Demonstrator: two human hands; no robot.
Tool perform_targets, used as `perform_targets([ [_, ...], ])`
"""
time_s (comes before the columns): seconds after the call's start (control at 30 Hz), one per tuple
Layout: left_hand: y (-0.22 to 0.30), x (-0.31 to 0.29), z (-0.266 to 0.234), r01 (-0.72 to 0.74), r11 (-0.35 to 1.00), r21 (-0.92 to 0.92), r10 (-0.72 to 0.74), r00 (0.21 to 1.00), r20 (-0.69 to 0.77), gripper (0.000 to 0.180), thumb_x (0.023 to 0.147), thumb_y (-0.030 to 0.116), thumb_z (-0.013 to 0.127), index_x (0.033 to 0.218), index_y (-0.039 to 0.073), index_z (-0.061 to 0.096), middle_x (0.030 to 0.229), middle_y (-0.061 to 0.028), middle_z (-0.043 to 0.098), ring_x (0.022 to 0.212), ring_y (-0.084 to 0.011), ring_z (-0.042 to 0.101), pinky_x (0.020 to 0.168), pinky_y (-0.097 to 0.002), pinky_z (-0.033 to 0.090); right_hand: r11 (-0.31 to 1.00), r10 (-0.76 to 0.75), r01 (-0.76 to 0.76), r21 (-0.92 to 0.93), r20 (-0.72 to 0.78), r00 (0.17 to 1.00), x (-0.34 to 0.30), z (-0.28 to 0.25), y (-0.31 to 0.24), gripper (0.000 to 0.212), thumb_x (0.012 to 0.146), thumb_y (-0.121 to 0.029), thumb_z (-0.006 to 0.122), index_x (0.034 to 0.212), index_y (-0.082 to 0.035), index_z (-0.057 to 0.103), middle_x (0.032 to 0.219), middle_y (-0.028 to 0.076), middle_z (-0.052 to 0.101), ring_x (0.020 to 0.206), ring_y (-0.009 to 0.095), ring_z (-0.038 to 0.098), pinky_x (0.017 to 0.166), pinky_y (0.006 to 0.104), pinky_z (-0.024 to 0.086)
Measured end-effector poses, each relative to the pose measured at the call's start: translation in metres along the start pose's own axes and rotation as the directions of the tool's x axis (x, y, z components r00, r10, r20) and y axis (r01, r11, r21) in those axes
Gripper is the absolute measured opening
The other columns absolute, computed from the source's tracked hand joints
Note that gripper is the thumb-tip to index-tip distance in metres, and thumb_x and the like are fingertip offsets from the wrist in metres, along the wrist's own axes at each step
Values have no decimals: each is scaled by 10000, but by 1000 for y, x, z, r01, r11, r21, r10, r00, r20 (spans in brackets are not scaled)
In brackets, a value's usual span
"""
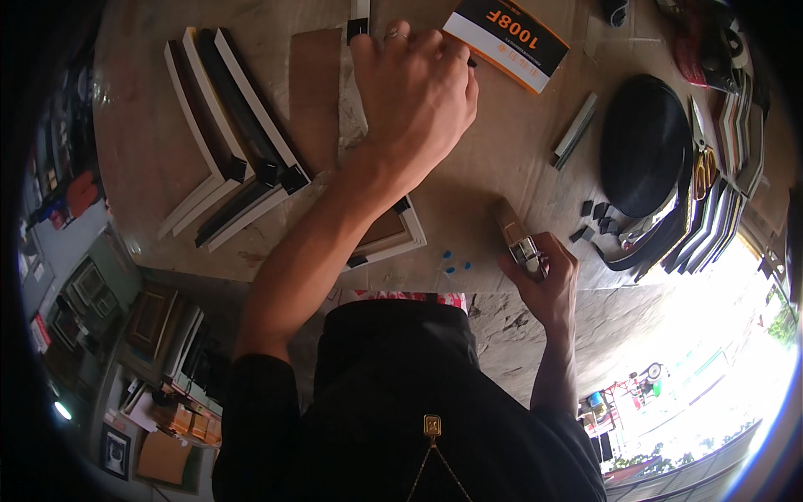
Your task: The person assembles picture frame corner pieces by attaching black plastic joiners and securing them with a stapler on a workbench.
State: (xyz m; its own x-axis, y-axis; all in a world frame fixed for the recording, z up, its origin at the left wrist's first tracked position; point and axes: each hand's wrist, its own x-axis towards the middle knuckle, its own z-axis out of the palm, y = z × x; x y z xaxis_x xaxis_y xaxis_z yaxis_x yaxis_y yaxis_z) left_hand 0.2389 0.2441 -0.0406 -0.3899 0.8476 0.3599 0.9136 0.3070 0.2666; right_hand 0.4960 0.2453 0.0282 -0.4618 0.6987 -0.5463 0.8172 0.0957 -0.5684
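My left hand [418, 92] reaches over the far middle of the worktable, palm down with fingers curled and tips hidden. A small dark bit shows beside its index finger; what it is I cannot make out. Right by it lies an orange, black and white box [506, 42]. Below the hand runs a white strip [354, 92] with a black corner piece, partly covered by my forearm. Near the table's front edge my right hand [550, 280] is closed around a silver staple gun [525, 253]. Between my arms lies a white-edged frame corner [410, 230], partly hidden by my left forearm.
Several white and dark frame mouldings [238, 109] lie on the left. Small blue bits [449, 268] sit near the front edge. At right are a short strip [575, 130], a black oval pad [644, 146], gold-handled scissors [704, 163], black corner bits [598, 213] and fanned moulding samples [711, 222].
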Motion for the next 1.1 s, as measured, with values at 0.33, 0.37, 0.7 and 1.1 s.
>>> perform_targets([
  [0.33,-11,-18,-57,331,636,-697,-229,944,239,93,779,87,756,813,71,671,685,-24,654,639,-93,599,546,-249,426,997,73,-74,19,39,997,0,-2,-3,325,705,-189,827,860,0,614,743,132,638,604,206,639,554,330,473],
  [0.37,-22,-27,-62,436,519,-735,-330,896,297,106,791,91,763,847,59,680,712,-24,668,651,-81,608,546,-241,441,994,104,-106,20,57,993,0,-3,-4,321,708,-190,826,857,1,615,732,130,637,598,205,640,551,329,472],
  [0.7,-50,-54,-56,696,272,-664,-600,662,449,314,831,63,739,1126,-4,653,763,-67,689,673,-101,656,590,-226,537,993,105,-101,-54,62,993,-1,-3,-11,303,726,-178,820,817,8,598,749,139,644,619,223,662,549,340,478],
  [1.1,-13,-70,-51,753,231,-616,-215,657,723,160,819,22,710,978,13,699,780,-107,715,695,-134,705,634,-234,555,983,29,-11,-185,95,995,-12,-8,-8,275,812,-142,735,992,-6,577,831,160,652,728,330,660,625,401,504],
])
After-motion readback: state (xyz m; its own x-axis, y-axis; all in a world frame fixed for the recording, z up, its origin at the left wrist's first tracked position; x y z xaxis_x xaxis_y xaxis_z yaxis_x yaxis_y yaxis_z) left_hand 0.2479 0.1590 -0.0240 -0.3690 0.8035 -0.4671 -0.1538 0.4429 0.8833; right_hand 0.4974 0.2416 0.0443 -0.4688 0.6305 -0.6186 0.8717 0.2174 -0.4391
